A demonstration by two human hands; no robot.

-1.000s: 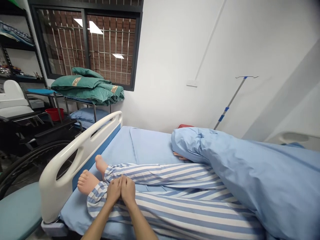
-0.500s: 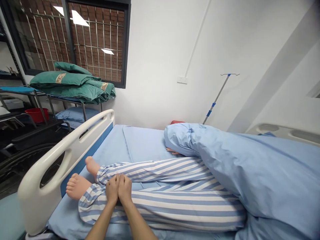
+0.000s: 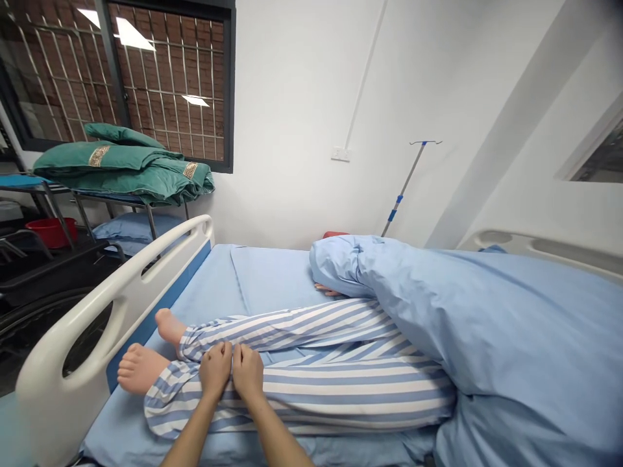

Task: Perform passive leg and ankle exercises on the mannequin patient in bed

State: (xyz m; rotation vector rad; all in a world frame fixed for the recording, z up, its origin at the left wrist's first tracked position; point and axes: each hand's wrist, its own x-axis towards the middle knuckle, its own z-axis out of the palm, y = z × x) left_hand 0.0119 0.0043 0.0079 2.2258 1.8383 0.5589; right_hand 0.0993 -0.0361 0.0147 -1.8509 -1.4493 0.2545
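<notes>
Hands: In the head view, the left hand (image 3: pixel 215 370) and right hand (image 3: pixel 248 370) sit side by side over the lower legs, each grip closed in a loose fist; whether cloth is caught inside cannot be told.
Striped trousers (image 3: pixel 360 389): Stretched lengthwise on the blue-sheeted bed (image 3: pixel 272 269), partly hidden by the hands.
Bare feet (image 3: pixel 142 368): Beyond the cuffs, near the white footboard (image 3: pixel 121 279), which stands between them and a dark wheel (image 3: pixel 29 324).
Blue quilt (image 3: pixel 477 311): Bunched over the upper legs, blocking sight of all but the fingers (image 3: pixel 327 290) at its edge.
Window side: Green bedding (image 3: pixel 121 165) piled above blue pillows (image 3: pixel 139 227); red bucket (image 3: pixel 51 231) alongside.
Far side: Hooked pole (image 3: pixel 407 178) against the wall.
</notes>
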